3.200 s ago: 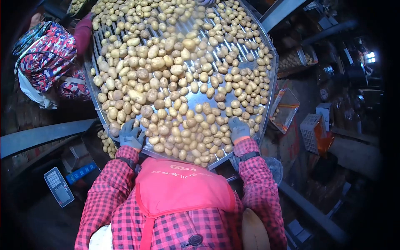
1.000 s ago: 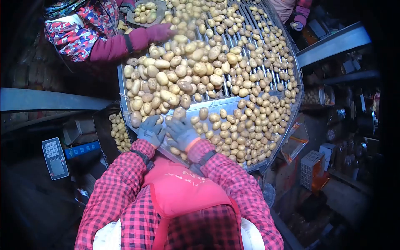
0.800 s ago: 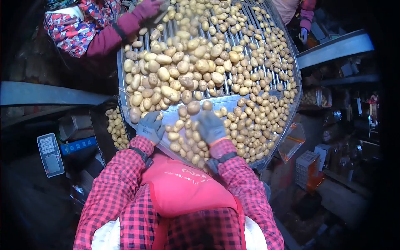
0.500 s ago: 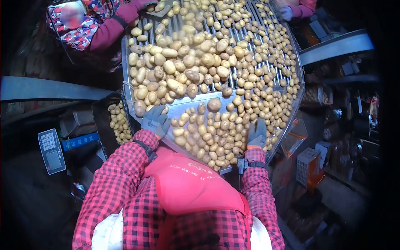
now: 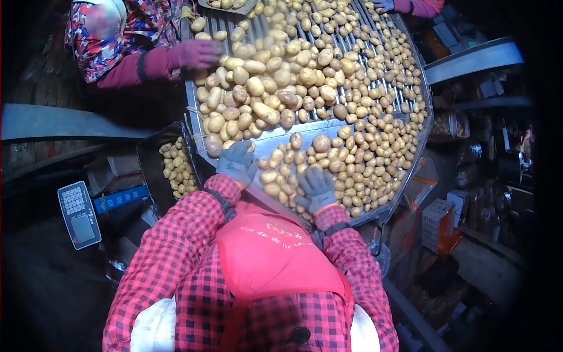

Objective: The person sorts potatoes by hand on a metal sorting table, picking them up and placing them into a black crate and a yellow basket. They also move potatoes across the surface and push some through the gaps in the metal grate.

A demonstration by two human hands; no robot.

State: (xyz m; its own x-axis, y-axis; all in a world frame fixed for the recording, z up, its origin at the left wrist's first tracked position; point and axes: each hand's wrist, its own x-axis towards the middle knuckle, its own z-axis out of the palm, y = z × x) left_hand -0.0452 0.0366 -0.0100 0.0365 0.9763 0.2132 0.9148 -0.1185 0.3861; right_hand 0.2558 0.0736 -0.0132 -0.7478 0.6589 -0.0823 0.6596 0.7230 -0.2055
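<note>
Spreading across the counter (image 5: pixel 272 139): potatoes (image 5: pixel 255 87) cover most of the metal from the top of the frame to its centre, large ones heaped at upper centre, small ones crowded to the right.
Left hand (image 5: pixel 236 163): gloved, at the counter's near left corner, left of the frame's centre, close beside a few potatoes. Its fingers look bunched; whether they grip one cannot be told.
Right hand (image 5: pixel 317 188): gloved, over potatoes by the front edge (image 5: pixel 274 203), centre of the frame. Its fingers are spread, nothing visibly gripped.
Front edge: potatoes crowd close to it, so a hard sweep could push some over.
Heap: loosely stacked, so a nudge could tumble large potatoes among the small.
Bin (image 5: pixel 150 161): left of the frame, holding more potatoes; one knocked off the corner could miss it.
Co-worker's hand (image 5: pixel 202 54): upper left, beside the heap; a careless push there could also disturb the stack.
</note>
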